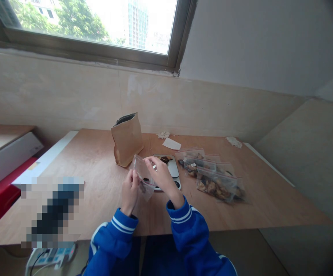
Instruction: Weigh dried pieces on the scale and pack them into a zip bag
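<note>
A clear plastic bag (144, 174) hangs between my two hands, its mouth spread and a small dark piece visible in it. My left hand (130, 189) pinches the bag's near left edge. My right hand (159, 172) is at the bag's upper right side, fingers closed on its edge, partly over the scale. Behind my right hand, a white scale (172, 168) carries several dark and tan dried pieces (165, 159). To the right lie several zip bags (216, 188) filled with brown dried pieces. An upright brown paper bag (127, 140) stands open behind my left hand.
A white paper slip (172, 144) and crumpled whitish scraps (163, 135) lie near the wall; another scrap (234, 142) is farther right. A pixelated dark object (54, 211) covers the table's left front. Below that edge is a power strip (53, 256) with cables.
</note>
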`<state>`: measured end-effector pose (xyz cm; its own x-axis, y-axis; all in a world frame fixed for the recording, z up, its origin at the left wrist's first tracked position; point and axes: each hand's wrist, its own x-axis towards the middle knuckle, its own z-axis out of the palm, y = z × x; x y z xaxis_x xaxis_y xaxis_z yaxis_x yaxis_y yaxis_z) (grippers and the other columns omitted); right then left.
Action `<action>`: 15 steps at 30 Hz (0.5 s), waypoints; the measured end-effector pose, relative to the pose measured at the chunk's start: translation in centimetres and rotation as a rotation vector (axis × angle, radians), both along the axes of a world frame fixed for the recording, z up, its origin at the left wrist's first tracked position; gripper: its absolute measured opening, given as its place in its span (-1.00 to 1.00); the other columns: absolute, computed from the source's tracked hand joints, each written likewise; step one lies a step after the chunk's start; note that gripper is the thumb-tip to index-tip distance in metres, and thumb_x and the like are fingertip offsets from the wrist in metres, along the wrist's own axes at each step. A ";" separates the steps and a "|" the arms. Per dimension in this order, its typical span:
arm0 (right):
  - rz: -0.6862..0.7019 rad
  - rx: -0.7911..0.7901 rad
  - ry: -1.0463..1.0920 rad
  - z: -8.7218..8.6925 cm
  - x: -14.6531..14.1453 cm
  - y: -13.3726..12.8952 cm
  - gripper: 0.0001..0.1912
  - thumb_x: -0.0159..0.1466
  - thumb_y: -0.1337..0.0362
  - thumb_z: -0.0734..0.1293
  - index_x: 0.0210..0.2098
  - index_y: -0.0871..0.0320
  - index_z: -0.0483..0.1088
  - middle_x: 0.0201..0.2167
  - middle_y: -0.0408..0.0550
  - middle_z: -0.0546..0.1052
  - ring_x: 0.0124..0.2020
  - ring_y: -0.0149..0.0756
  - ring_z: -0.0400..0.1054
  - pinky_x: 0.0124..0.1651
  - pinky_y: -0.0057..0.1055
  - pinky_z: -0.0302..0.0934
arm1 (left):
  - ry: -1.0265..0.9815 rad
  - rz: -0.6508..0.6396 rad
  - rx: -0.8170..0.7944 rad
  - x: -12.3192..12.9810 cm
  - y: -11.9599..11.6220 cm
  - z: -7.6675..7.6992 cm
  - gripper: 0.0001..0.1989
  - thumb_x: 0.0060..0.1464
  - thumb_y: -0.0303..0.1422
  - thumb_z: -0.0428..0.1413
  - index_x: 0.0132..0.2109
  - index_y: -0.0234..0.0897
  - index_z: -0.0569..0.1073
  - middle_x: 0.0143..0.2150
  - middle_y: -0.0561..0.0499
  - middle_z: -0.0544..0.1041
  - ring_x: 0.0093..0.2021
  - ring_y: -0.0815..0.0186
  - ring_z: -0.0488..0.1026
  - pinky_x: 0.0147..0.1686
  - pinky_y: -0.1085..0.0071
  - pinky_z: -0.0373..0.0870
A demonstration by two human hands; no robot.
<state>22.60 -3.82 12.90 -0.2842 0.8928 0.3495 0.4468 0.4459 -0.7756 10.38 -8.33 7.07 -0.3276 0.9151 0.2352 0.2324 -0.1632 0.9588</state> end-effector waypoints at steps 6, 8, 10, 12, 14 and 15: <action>-0.263 0.200 -0.419 -5.2 3.1 4.9 -0.54 0.28 0.02 0.27 0.14 -0.02 0.33 0.26 0.08 0.23 0.28 0.05 0.03 0.21 0.04 0.01 | -0.040 0.047 -0.016 -0.3 -0.2 0.4 -0.58 0.23 -0.02 -0.14 -0.45 -0.22 0.24 -0.56 0.11 0.31 -0.53 0.35 0.31 -0.48 0.44 0.23; -0.268 0.180 -0.546 -7.1 4.0 6.1 -0.48 0.25 -0.02 0.30 0.18 -0.08 0.29 0.24 0.08 0.26 0.26 0.08 0.05 0.18 0.08 0.00 | -0.033 0.051 -0.017 -0.4 -0.3 0.4 -0.58 0.23 -0.03 -0.14 -0.45 -0.21 0.24 -0.57 0.11 0.31 -0.54 0.35 0.29 -0.49 0.44 0.22; -0.239 0.176 -0.601 -8.1 4.6 6.8 -0.54 0.27 0.02 0.29 0.14 -0.07 0.33 0.13 0.07 0.37 0.17 0.01 0.17 0.14 0.00 0.04 | -0.027 0.043 -0.016 -0.4 -0.4 0.5 -0.58 0.24 -0.04 -0.14 -0.46 -0.21 0.23 -0.57 0.11 0.31 -0.54 0.35 0.29 -0.49 0.43 0.22; -0.222 0.194 -0.621 -8.3 4.9 7.0 -0.65 0.31 0.07 0.26 0.05 -0.01 0.40 0.00 0.06 0.43 0.05 -0.08 0.26 0.08 -0.12 0.08 | -0.025 0.035 -0.019 -0.5 -0.5 0.5 -0.58 0.24 -0.05 -0.14 -0.46 -0.21 0.23 -0.57 0.11 0.31 -0.54 0.35 0.29 -0.48 0.43 0.22; -0.239 0.228 -0.637 -8.1 5.2 7.0 -0.70 0.33 0.10 0.24 -0.05 0.06 0.45 -0.09 0.08 0.45 -0.03 -0.10 0.29 0.02 -0.19 0.12 | -0.027 0.031 -0.022 -0.5 -0.5 0.5 -0.59 0.24 -0.05 -0.14 -0.47 -0.21 0.23 -0.58 0.11 0.30 -0.54 0.34 0.29 -0.48 0.43 0.22; -0.249 0.247 -0.641 -8.0 5.4 7.0 -0.72 0.33 0.11 0.23 -0.09 0.09 0.46 -0.13 0.09 0.45 -0.06 -0.10 0.30 -0.01 -0.21 0.13 | -0.025 0.028 -0.022 -0.5 -0.4 0.5 -0.59 0.24 -0.05 -0.14 -0.46 -0.21 0.23 -0.58 0.11 0.30 -0.54 0.34 0.29 -0.48 0.43 0.22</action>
<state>27.98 3.19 4.93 -0.2995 0.8741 0.3824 0.8903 0.4001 -0.2173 9.89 -8.77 7.57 -0.3591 0.9101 0.2069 0.2127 -0.1360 0.9676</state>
